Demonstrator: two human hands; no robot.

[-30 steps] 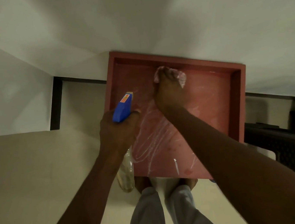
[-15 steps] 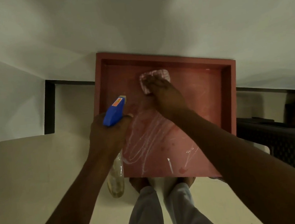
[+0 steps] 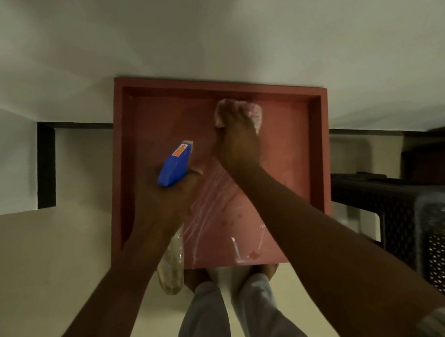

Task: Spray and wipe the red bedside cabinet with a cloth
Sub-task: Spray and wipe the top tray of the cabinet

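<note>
The red bedside cabinet (image 3: 290, 144) stands against the wall, seen from above, with a raised rim round its top. White wet streaks cross the near half of the top. My right hand (image 3: 236, 141) presses a pale pink cloth (image 3: 253, 110) on the top near the back rim. My left hand (image 3: 164, 202) grips a clear spray bottle (image 3: 171, 263) with a blue trigger head (image 3: 175, 164) over the cabinet's left side, nozzle aimed towards the back.
A dark perforated plastic crate (image 3: 422, 226) stands right of the cabinet. White walls rise behind and to the left, with a dark skirting strip (image 3: 46, 166). My legs in grey trousers (image 3: 233, 319) stand on beige floor at the cabinet's front edge.
My right hand slid the cloth left, then back right along the rear of the top. The left hand and bottle kept their place over the cabinet's left side.
</note>
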